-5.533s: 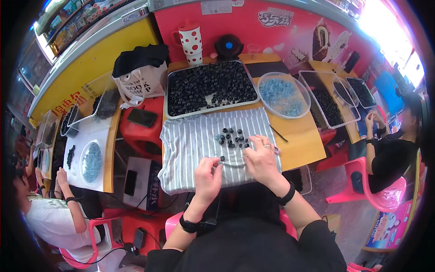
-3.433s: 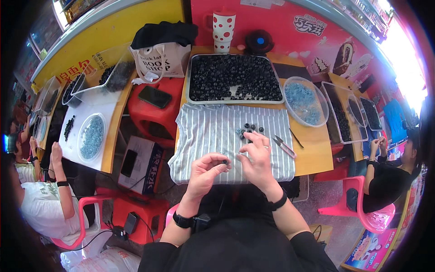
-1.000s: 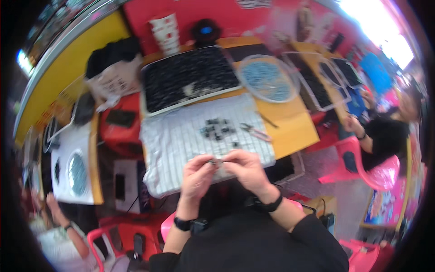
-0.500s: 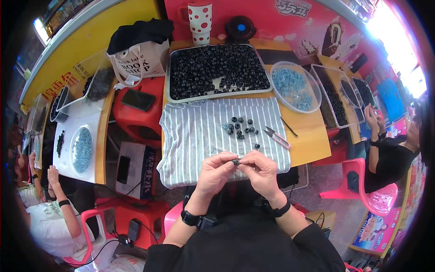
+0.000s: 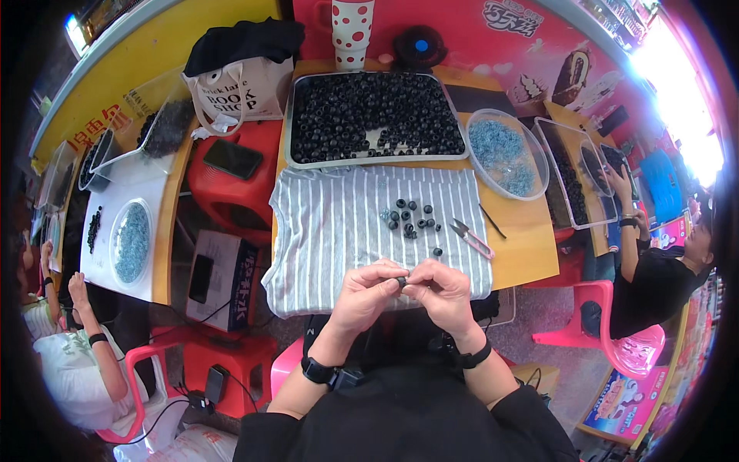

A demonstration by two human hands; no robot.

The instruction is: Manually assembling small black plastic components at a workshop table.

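Observation:
My left hand [image 5: 366,292] and my right hand [image 5: 442,296] meet at the near edge of a grey-and-white striped cloth [image 5: 327,227]. Thumb and fingers of both pinch a small black bead [image 5: 401,282] between them; whatever else they grip is too small to see. Just beyond the fingertips one black bead [image 5: 438,252] lies alone. Farther up the cloth is a loose cluster of black beads [image 5: 410,225], with a few pale blue bits at its left. Thread snips with pink handles [image 5: 473,239] rest right of the cluster, beside a thin dark stick [image 5: 493,222].
Behind the cloth stands a metal tray [image 5: 369,163] of black beads. A round see-through tub [image 5: 543,181] of pale blue pieces is at its right. A spotted tumbler [image 5: 352,35] and tote bag [image 5: 242,96] stand farther back. Co-workers sit left [image 5: 81,369] and right [image 5: 654,281].
My hands stay pinched on the bead, the left fingers shifted slightly over it. At right, the co-worker's hand has reached toward a container. The whole view has tilted a little.

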